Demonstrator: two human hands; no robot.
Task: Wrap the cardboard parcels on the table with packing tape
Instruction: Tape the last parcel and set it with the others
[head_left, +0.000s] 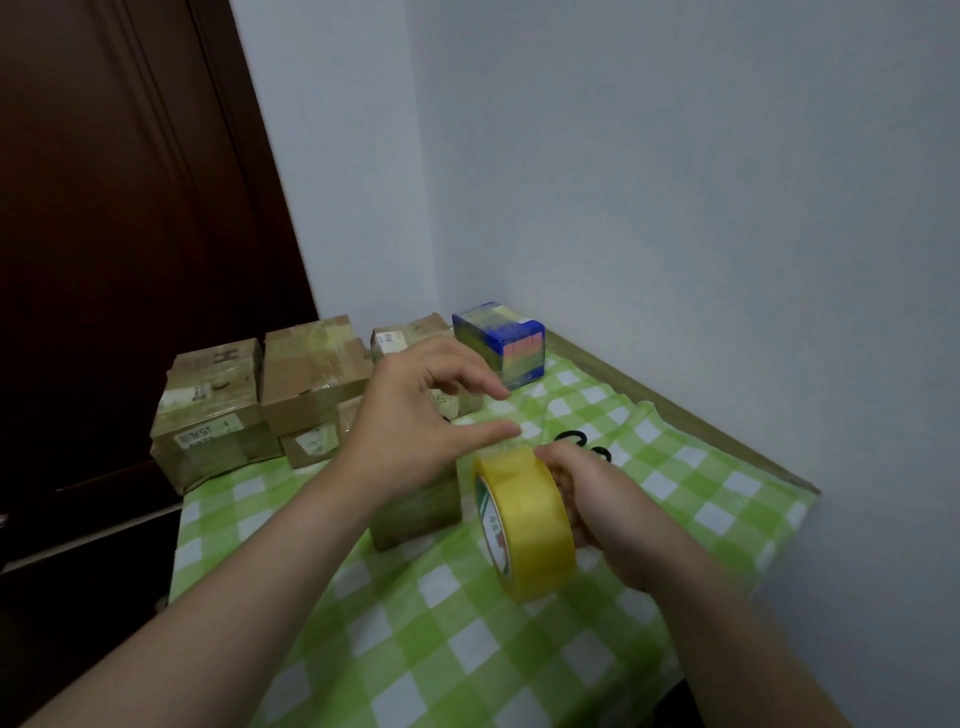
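Grip: R hand (615, 519) round glossy yellow tape roll (537, 535); L hand (410, 431) splayed

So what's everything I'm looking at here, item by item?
tablecloth: one, green and white check, over the table
cardboard parcels: at least five, brown, clustered far left; one lies beneath the left hand, others are partly hidden
blue box: one, blue with a multicoloured side, far corner by the wall
tape roll: one, yellow, held above the cloth
black loops: two, black, likely scissors handles, on the cloth behind the roll
door: one, dark brown, left
wall: pale, behind and to the right
left hand: thumb and forefinger apart, just beyond the roll
right hand: grips the roll's far side
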